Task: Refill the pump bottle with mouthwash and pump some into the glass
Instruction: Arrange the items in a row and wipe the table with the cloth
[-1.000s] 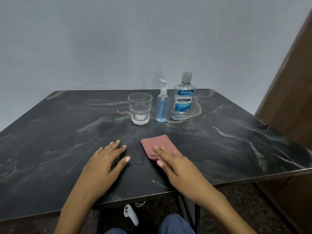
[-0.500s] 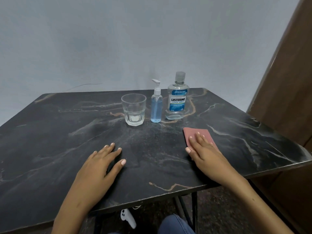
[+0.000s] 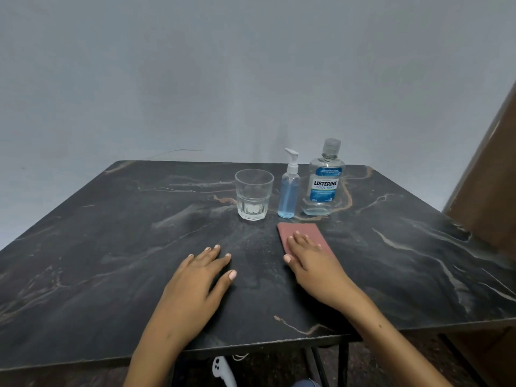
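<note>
A clear glass (image 3: pixel 254 194) stands at the back of the dark marble table (image 3: pixel 111 247). Right of it is a small pump bottle (image 3: pixel 289 188) filled with blue liquid, white pump on top. Further right stands the capped Listerine mouthwash bottle (image 3: pixel 324 180), nearly drained. My right hand (image 3: pixel 310 263) presses flat on a pink cloth (image 3: pixel 298 233) lying just in front of the bottles. My left hand (image 3: pixel 199 277) rests flat on the table, fingers spread, holding nothing.
A brown wooden panel (image 3: pixel 485 191) rises at the right edge of the table. A white controller (image 3: pixel 222 370) lies on the floor under the table's near edge. A grey wall stands behind.
My right hand slid the pink cloth to the right and then back toward the centre, closer to the bottles. The left hand stayed put.
</note>
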Demonstrator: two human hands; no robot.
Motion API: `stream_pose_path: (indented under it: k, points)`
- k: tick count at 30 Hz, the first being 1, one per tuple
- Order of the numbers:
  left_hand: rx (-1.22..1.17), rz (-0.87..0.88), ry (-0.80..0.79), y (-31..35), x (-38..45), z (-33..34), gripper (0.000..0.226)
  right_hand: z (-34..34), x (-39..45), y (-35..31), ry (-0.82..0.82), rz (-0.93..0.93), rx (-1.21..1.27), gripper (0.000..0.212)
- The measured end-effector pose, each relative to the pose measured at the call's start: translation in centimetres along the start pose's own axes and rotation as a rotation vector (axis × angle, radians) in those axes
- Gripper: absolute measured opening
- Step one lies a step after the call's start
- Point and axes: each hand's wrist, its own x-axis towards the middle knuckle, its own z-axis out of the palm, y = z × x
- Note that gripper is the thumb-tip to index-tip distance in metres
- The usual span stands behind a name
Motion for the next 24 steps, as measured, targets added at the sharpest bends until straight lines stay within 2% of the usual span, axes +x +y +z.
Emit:
stream_pose_path:
  k: [5,8,13,17,20,24]
  points:
    - [-0.254,-0.118,0.254,0.3,-0.4,-1.1,0.041,1.5,0.7,-3.7,-0.017,-0.087,-0.001,0.053]
    - [-0.325,-0.192,0.36,0.3,-0.6,-1.4,0.034,2.0,1.3,-6.1,-0.072,-0.151,0.001,0.053]
    - [-0.322,-0.255,0.418,0.1,-0.4,-1.5,0.029,2.5,0.9,-10.3,-0.16,-0.41,0.038,0.05]
    - [-0.33,-0.269,0.458,0.0,-0.5,-1.5,0.027,2.3,-2.1,-9.4,-0.164,-0.632,0.114,0.045]
    - [-0.308,-0.27,0.439,-0.1,-0.6,-1.5,0.027,1.9,-4.6,-6.7,-0.12,-0.669,0.148,0.043]
    - [-0.25,-0.252,0.394,-0.2,-0.6,-1.4,0.028,0.7,-7.1,-3.1,-0.141,-0.644,0.248,0.041]
